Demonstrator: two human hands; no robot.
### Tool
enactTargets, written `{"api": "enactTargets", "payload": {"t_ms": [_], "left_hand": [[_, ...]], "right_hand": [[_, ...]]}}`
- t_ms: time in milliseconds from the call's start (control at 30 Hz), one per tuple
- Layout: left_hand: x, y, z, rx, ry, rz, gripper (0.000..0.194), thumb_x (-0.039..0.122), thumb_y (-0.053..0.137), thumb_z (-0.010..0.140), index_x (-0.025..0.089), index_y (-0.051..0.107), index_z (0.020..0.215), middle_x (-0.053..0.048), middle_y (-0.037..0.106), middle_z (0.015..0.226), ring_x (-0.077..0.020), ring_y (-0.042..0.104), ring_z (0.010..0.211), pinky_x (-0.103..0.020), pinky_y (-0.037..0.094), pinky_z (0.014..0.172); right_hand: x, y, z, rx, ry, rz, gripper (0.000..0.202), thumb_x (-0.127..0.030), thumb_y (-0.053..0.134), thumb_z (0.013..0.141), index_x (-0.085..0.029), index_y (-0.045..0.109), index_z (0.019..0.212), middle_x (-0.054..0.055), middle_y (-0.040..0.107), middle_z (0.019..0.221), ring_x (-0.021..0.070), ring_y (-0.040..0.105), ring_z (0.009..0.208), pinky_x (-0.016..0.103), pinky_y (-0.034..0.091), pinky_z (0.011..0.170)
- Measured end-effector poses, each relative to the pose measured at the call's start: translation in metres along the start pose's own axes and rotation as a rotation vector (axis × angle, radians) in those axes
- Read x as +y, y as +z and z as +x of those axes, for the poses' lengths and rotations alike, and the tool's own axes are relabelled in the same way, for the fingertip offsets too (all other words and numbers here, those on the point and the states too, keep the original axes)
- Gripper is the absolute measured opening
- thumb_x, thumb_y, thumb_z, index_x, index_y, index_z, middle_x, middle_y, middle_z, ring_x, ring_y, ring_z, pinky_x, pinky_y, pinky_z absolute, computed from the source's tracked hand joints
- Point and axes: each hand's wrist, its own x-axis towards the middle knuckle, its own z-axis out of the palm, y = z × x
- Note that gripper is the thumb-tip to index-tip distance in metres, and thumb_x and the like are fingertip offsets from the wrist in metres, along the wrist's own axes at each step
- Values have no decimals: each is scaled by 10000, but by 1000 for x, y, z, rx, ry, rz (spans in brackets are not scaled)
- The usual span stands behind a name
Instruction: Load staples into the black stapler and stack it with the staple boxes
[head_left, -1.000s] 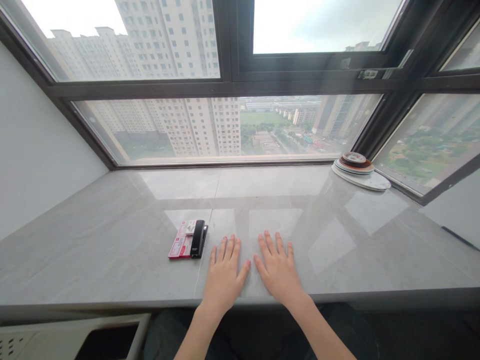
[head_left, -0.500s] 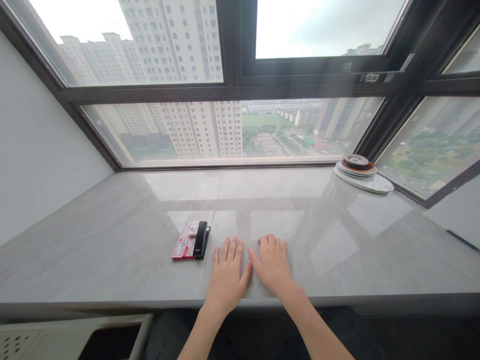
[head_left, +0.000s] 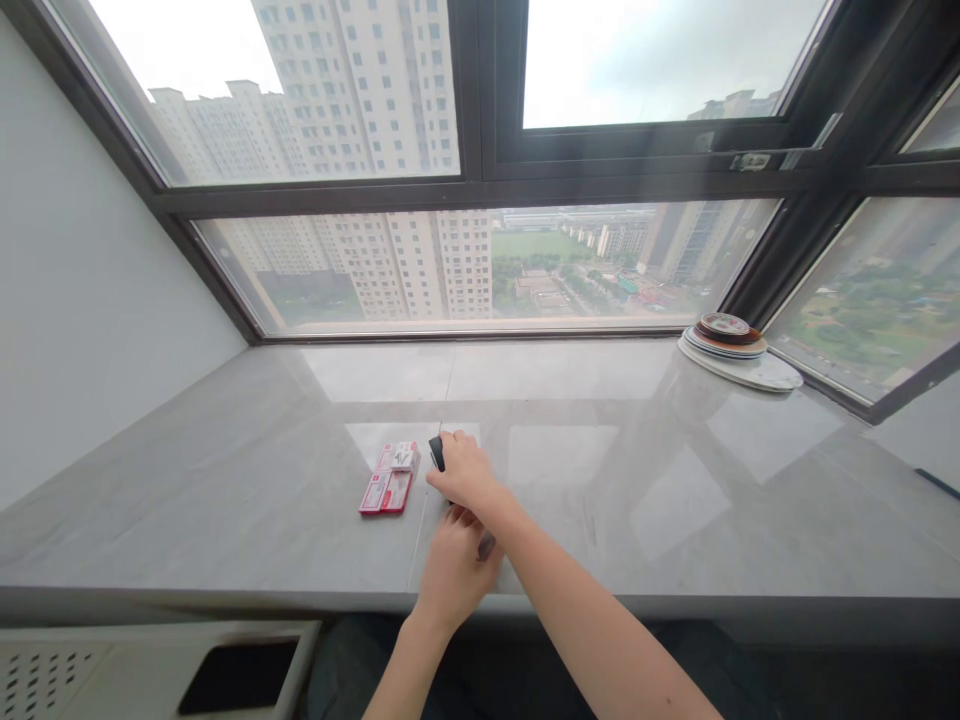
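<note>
A black stapler is held slantwise above the grey counter, mostly covered by my hands. My right hand is closed round its far end, the arm reaching across to the left. Nearer the counter's front edge, my left hand is wrapped round its near end, and a dark part shows beside the thumb. Just left of the hands lie small red and white boxes, side by side, with a whiter one at the back right of the group.
Stacked plates stand in the far right corner by the window. The grey counter ends at a front edge above my legs. A pale panel with a dark opening is at the lower left. A thin dark object lies at the far right.
Both hands were flat on the counter; now they hold the stapler, which has left its place beside the boxes. My right hand moved left and forward. The view has shifted slightly.
</note>
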Motion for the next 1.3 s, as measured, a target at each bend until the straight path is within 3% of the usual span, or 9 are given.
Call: {"api": "enactTargets", "payload": {"t_ms": [133, 400, 533, 633, 800, 900, 1067, 1200, 1300], "left_hand": [[12, -11, 3, 70, -89, -63, 257, 283, 470, 1030, 239, 699, 921, -56, 701, 957, -246, 640, 970, -392, 524, 850], [19, 10, 22, -55, 41, 142, 493, 383, 583, 984, 325, 521, 1470, -47, 464, 1577, -337, 366, 1468, -546, 333, 1173], [17, 16, 25, -68, 22, 159, 537, 398, 542, 1004, 314, 455, 1527, -47, 458, 1596, -322, 364, 1483, -561, 263, 1223], [13, 17, 24, -31, -34, 153, 553, 406, 542, 1003, 360, 427, 1543, -22, 404, 1639, -312, 367, 1490, -572, 252, 1229], [10, 19, 23, 18, -70, 104, 554, 392, 553, 996, 379, 436, 1537, -17, 388, 1650, -314, 390, 1484, -575, 254, 1234], [10, 21, 23, 24, -66, 56, 537, 378, 561, 991, 357, 457, 1518, -40, 400, 1643, -312, 395, 1484, -580, 233, 1247], [-1, 7, 21, 98, -132, -35, 499, 335, 527, 1003, 264, 458, 1492, -95, 458, 1596, -275, 334, 1532, -566, 197, 1275], [-27, -17, 10, 327, -389, 270, 562, 371, 524, 993, 174, 451, 1515, -162, 236, 1695, -362, 142, 1586, -645, 121, 1260], [-44, -27, -5, 322, -512, 444, 584, 397, 538, 982, 123, 475, 1494, -218, 208, 1683, -419, 124, 1569, -692, 128, 1231]], "right_hand": [[57, -35, -27, -3, -10, -13, 539, -168, 560, 876, -225, 545, 1412, 82, 644, 1300, 228, 562, 1183, 336, 386, 1036], [96, -45, -74, 259, 2, 163, 269, -350, 620, 910, -286, 698, 1159, 27, 708, 1212, 237, 599, 1201, 573, -40, 1247], [87, -34, -67, 468, 35, 513, 198, -364, 745, 805, -275, 745, 982, 5, 758, 1031, 235, 657, 1031, 537, 62, 1261], [93, -36, -60, 561, 74, 690, 268, -454, 660, 874, -263, 710, 1054, 25, 763, 1081, 225, 675, 987, 483, 361, 1152], [136, -49, -63, 803, 252, 1239, 386, -487, 410, 949, -211, 616, 1124, 82, 733, 1187, 243, 650, 1216, 383, 544, 948], [162, -53, -76, 745, 405, 1578, 328, -459, 489, 889, -217, 632, 1058, 70, 746, 1155, 251, 652, 1241, 388, 586, 938], [179, -55, -116, 716, 412, 1593, 313, -415, 612, 896, -255, 616, 1165, 54, 700, 1271, 218, 630, 1269, 412, 579, 1040], [177, -51, -154, 847, 386, 1384, 382, -357, 662, 903, -283, 589, 1270, 37, 683, 1241, 192, 586, 1306, 386, 552, 1072], [170, -48, -171, 797, 402, 1157, 367, -402, 634, 930, -263, 606, 1268, 41, 705, 1100, 205, 650, 1141, 351, 595, 919]]}}
